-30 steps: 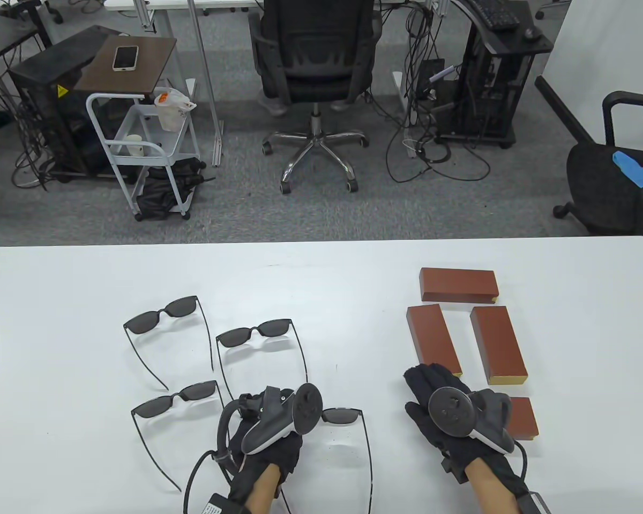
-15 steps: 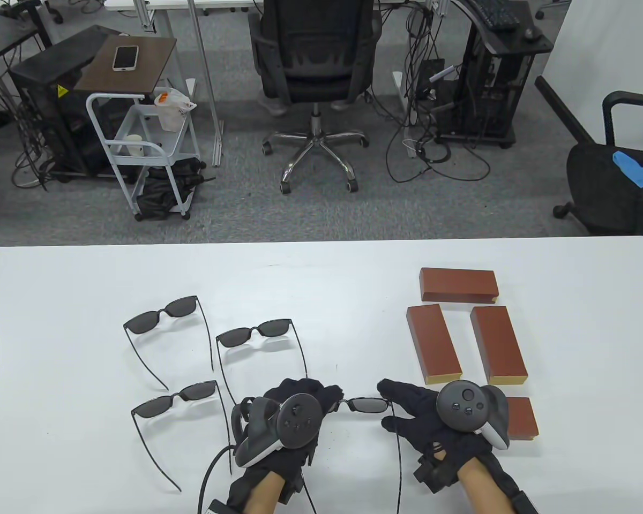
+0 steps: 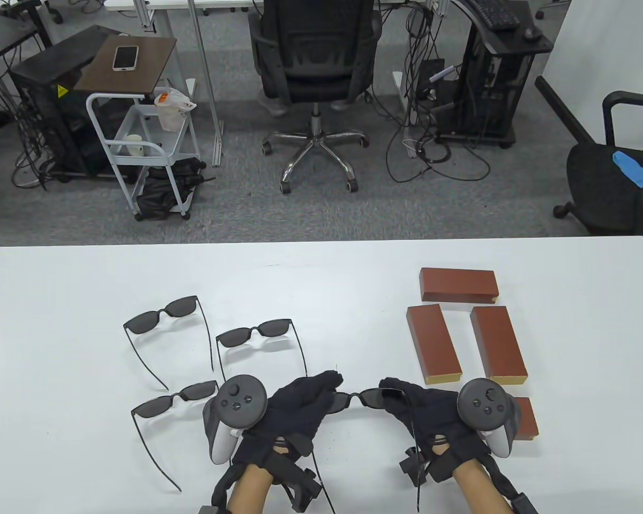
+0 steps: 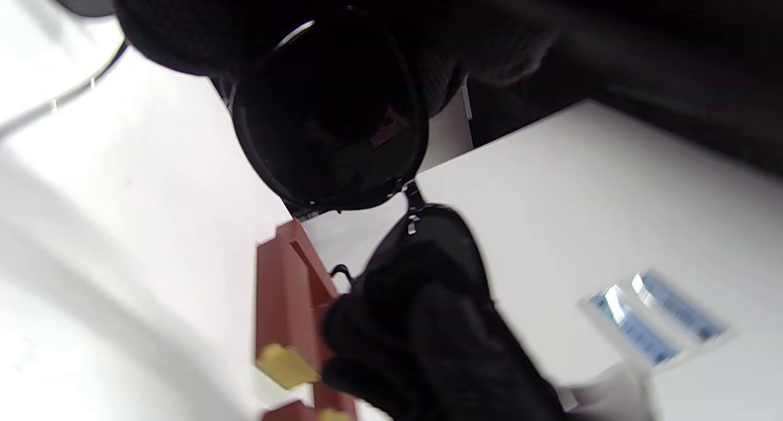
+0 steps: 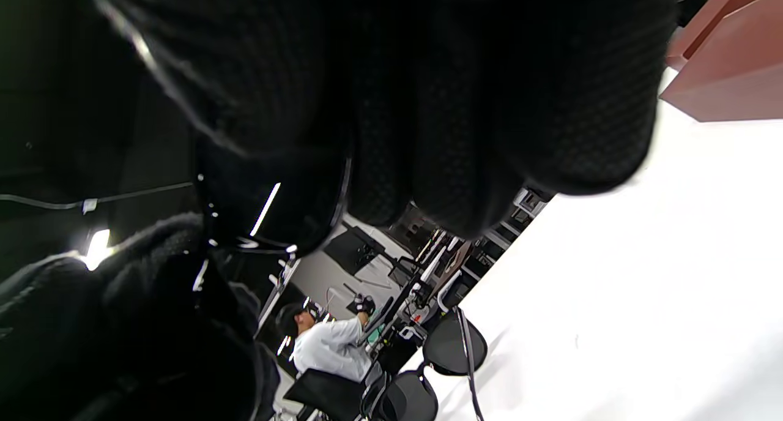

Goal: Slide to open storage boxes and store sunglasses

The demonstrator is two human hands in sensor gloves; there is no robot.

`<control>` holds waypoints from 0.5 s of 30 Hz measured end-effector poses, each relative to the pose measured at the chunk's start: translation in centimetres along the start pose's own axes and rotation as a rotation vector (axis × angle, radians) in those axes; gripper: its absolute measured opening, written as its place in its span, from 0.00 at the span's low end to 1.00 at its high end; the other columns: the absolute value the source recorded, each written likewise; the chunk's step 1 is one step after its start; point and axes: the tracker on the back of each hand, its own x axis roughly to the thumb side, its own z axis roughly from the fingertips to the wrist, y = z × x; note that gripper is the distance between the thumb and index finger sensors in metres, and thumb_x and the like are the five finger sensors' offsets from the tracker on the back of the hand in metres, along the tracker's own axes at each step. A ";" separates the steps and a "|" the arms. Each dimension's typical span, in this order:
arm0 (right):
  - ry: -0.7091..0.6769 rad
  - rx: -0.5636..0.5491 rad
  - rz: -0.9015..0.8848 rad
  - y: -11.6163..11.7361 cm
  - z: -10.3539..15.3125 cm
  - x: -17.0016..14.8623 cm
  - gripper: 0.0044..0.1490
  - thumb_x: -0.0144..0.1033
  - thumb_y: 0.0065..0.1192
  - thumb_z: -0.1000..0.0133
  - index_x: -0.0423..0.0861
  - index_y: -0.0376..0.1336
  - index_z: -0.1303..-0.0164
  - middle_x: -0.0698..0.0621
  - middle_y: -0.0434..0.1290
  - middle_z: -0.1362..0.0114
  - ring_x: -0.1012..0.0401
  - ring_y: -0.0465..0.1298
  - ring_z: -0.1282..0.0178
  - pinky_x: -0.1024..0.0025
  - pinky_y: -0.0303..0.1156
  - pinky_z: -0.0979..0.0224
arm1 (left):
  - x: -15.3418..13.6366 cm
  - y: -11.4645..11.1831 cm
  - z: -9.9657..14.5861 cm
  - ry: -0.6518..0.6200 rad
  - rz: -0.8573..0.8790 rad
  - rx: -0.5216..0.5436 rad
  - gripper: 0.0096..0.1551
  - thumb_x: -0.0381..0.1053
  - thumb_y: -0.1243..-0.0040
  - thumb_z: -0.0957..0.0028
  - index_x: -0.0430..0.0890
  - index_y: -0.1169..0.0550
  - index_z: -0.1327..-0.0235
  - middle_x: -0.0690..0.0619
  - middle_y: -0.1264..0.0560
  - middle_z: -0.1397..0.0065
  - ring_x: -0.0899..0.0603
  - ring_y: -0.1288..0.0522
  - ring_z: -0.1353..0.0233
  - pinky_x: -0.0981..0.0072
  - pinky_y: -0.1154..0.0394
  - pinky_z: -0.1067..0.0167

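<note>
Both gloved hands hold one pair of dark sunglasses [image 3: 361, 399] between them, near the table's front middle. My left hand [image 3: 327, 393] grips its left lens end and my right hand [image 3: 394, 396] grips its right lens end. The temples trail back toward me. In the left wrist view one lens [image 4: 330, 139] is close under my fingers. The right wrist view shows a lens [image 5: 269, 207] under my fingers. Several closed brown storage boxes lie at the right: one far [image 3: 459, 285], two side by side [image 3: 434, 344] [image 3: 498, 344], and one partly hidden behind my right wrist [image 3: 525, 417].
Three more pairs of sunglasses lie open on the white table [image 3: 59, 348] at the left: far left [image 3: 163, 316], middle [image 3: 254, 334], and near left [image 3: 174, 399] next to my left wrist. Office chairs and carts stand beyond the table's far edge.
My right hand moved left from the boxes and took hold of the sunglasses' right end. Both hands turned over, and the pair shifted right between them.
</note>
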 end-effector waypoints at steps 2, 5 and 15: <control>0.027 -0.019 -0.029 0.1 0.1 0.0 0.26 0.44 0.75 0.63 0.48 0.74 0.56 0.50 0.89 0.57 0.54 0.90 0.58 0.63 0.88 0.57 | -0.7 0.2 0.0 -0.015 0.135 0.017 0.31 0.64 0.46 0.48 0.57 0.22 0.32 0.50 0.22 0.30 0.37 0.24 0.35 0.44 0.28 0.42; 0.071 -0.056 -0.079 0.3 0.3 0.1 0.28 0.43 0.75 0.62 0.45 0.73 0.55 0.49 0.90 0.59 0.54 0.90 0.61 0.63 0.88 0.59 | -1.6 0.3 -0.1 -0.022 0.281 -0.001 0.35 0.68 0.50 0.48 0.57 0.24 0.29 0.50 0.24 0.28 0.37 0.25 0.34 0.43 0.28 0.41; 0.321 -0.167 -0.301 0.6 1.5 -0.6 0.31 0.42 0.74 0.60 0.40 0.69 0.51 0.51 0.90 0.64 0.55 0.91 0.66 0.63 0.89 0.64 | -2.0 -1.2 -0.3 -0.039 0.574 -0.141 0.43 0.73 0.56 0.45 0.60 0.41 0.16 0.46 0.38 0.15 0.36 0.33 0.23 0.42 0.31 0.33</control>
